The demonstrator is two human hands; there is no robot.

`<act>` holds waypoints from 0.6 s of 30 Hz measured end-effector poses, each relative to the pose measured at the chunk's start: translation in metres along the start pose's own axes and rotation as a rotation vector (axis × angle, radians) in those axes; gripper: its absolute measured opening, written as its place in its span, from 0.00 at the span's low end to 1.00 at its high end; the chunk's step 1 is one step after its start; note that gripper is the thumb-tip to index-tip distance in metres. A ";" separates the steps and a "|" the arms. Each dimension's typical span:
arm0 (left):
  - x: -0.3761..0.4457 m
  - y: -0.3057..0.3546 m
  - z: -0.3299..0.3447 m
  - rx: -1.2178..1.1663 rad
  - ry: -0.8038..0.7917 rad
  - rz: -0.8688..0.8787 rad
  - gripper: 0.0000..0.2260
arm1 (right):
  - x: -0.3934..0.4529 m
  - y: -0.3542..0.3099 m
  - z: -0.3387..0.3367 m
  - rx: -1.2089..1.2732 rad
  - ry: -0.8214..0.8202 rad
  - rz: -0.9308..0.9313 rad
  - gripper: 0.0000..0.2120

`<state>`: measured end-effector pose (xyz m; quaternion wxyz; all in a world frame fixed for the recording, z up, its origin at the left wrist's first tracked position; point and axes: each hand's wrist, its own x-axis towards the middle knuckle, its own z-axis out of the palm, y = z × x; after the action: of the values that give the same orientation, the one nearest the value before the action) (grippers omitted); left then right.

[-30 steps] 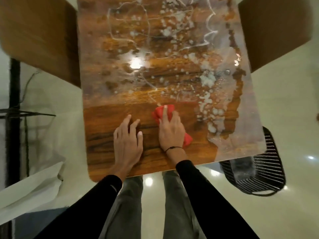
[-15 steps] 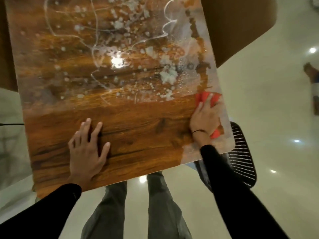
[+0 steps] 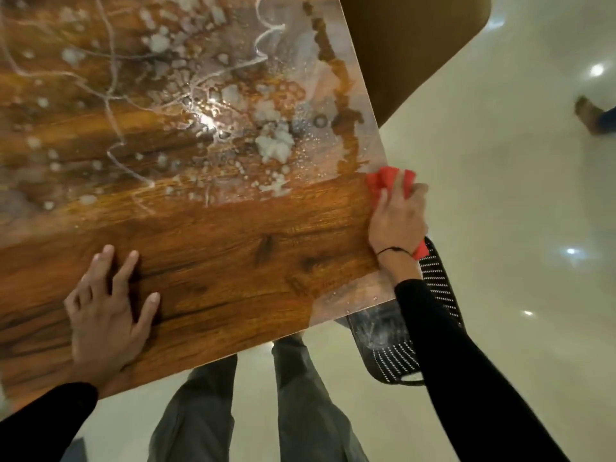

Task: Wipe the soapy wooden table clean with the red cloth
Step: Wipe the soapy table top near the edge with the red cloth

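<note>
My left hand (image 3: pixel 106 311) lies flat on the near part of the desk (image 3: pixel 233 261), fingers spread and straight, bracing me and holding nothing. The band of wood running from it toward the right looks wiped, dark grain showing with no foam, so I judge only the near strip done. Beyond that band most of the desk is yet to do: suds (image 3: pixel 273 145) in clumps, white trails and a wet film under a lamp's glare. A thin wet patch also seems to sit at the near right corner, though blur makes me unsure. At the right edge my right hand (image 3: pixel 398 221) presses the red cloth (image 3: pixel 383 181), its fingers bent over it, the cloth partly overhanging the edge. Below that corner stands a black mesh basket (image 3: pixel 436 295) on the glossy pale floor (image 3: pixel 500 161).
</note>
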<state>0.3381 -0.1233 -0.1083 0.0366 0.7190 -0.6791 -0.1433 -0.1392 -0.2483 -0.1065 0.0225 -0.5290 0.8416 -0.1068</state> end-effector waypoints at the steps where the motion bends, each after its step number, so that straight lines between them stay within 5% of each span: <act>1: 0.000 -0.001 -0.001 0.004 -0.007 -0.001 0.35 | 0.008 0.009 -0.002 -0.014 0.005 0.089 0.26; 5: 0.000 0.000 -0.004 -0.016 -0.057 -0.021 0.36 | -0.027 -0.019 0.006 -0.056 0.004 0.102 0.27; 7: 0.002 0.000 -0.004 -0.006 -0.071 -0.024 0.37 | -0.071 -0.045 0.010 0.005 -0.047 -0.144 0.28; 10: 0.002 -0.002 -0.003 -0.019 -0.098 -0.027 0.38 | -0.124 -0.061 0.011 0.090 -0.221 -0.783 0.30; 12: 0.002 -0.001 -0.001 -0.019 -0.073 -0.019 0.37 | -0.104 -0.045 0.008 0.102 -0.240 -0.964 0.29; 14: 0.001 0.001 -0.002 -0.025 -0.030 -0.016 0.36 | -0.071 -0.021 0.006 0.066 -0.128 -0.777 0.28; 18: 0.002 -0.004 0.000 -0.023 -0.028 -0.005 0.36 | -0.026 0.004 -0.004 0.030 0.021 0.041 0.26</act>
<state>0.3424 -0.1246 -0.1096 0.0348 0.7181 -0.6761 -0.1614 -0.1324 -0.2230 -0.1052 0.0237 -0.5103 0.8506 -0.1245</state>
